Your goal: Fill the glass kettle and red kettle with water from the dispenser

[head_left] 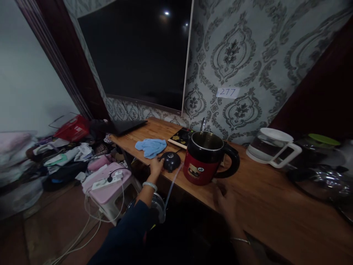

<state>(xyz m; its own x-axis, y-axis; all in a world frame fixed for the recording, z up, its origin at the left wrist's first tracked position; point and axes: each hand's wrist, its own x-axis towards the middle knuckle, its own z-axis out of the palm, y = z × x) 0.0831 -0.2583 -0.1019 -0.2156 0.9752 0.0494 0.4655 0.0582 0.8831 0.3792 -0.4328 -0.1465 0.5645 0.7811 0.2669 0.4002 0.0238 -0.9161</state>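
Note:
A red and black electric kettle (pixel 202 160) stands upright on the wooden table, its top uncovered and its dark inside showing. To its left is a round black lid (pixel 171 161), with my left hand (pixel 156 167) at its left edge, fingers closed on the rim. My right hand (pixel 226 198) is low at the kettle's right side, close to its base and below the handle. Its fingers are apart and slightly bent, with nothing visible in them. A blue cloth (pixel 151 147) lies crumpled just beyond the lid.
Behind the kettle is a black hot plate (pixel 182 137) with a metal spout. A glass jug (pixel 271 147) and a shiny metal kettle (pixel 325 180) stand on the right. A laptop (pixel 128 126) sits far left. Beside the table, a pink stool (pixel 113 184) bears a power strip (pixel 106 182) with trailing cords.

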